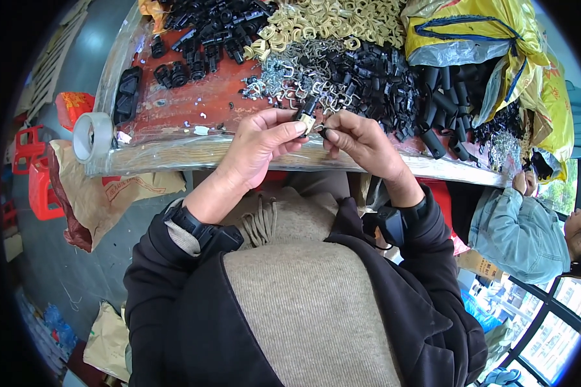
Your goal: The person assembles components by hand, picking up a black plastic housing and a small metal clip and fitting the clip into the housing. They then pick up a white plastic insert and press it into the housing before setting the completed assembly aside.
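Note:
My left hand (265, 140) is closed on a small black and cream-coloured plastic part (307, 116), held upright over the table's front edge. Just beside it, my right hand (366, 143) pinches a tiny black piece (325, 133) between thumb and forefinger; its exact kind is too small to tell. Beyond my fingers lie a heap of bent silver metal clips (303, 71) and a pile of small black plastic parts (374, 77). Cream-coloured curved pieces (329, 22) are heaped farther back.
Assembled black parts (206, 39) lie at the back left. A clear tape roll (91, 137) sits on the left corner near a black tray (128, 93). Black tubes (442, 103) and yellow sacks (471, 32) are at right. A co-worker in a denim jacket (523, 226) works there.

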`<state>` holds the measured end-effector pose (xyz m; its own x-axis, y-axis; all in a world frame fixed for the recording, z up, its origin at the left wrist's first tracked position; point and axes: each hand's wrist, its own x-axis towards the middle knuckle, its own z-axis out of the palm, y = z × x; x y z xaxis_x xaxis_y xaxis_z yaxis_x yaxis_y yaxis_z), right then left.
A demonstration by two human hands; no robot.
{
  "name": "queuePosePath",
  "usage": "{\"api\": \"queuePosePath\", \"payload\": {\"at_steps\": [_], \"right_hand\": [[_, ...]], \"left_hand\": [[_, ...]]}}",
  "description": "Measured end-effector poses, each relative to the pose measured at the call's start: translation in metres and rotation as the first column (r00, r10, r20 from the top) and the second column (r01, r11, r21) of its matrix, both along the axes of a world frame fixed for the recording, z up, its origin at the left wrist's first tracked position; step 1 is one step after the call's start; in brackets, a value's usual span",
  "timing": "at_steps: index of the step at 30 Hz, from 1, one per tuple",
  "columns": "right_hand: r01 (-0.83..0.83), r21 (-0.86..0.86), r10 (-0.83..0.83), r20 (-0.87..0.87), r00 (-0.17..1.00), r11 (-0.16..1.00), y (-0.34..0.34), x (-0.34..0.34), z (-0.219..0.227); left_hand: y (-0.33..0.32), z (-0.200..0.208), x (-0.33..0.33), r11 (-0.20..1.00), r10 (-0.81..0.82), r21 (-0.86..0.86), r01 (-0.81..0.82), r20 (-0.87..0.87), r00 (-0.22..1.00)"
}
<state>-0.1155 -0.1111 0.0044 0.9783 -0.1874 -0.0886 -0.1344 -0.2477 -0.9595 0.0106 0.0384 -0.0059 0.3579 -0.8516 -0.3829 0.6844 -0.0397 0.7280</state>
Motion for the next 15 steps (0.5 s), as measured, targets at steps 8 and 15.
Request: {"api": "queuePosePath", "payload": {"at_steps": [8, 15], "right_hand": [[0.048, 0.129, -0.048, -0.005, 0.999, 0.991, 0.011, 0.001, 0.003], [0.348, -0.110, -0.334, 0.129, 0.934, 0.931, 0.031, 0.002, 0.012]], "left_hand": [[0.002, 0.007, -0.005, 0.999, -0.041, -0.003, 0.041, 0.013, 0.999], [0.000, 0.003, -0.006, 0.995, -0.095, -0.003, 0.095, -0.078, 0.992]]}}
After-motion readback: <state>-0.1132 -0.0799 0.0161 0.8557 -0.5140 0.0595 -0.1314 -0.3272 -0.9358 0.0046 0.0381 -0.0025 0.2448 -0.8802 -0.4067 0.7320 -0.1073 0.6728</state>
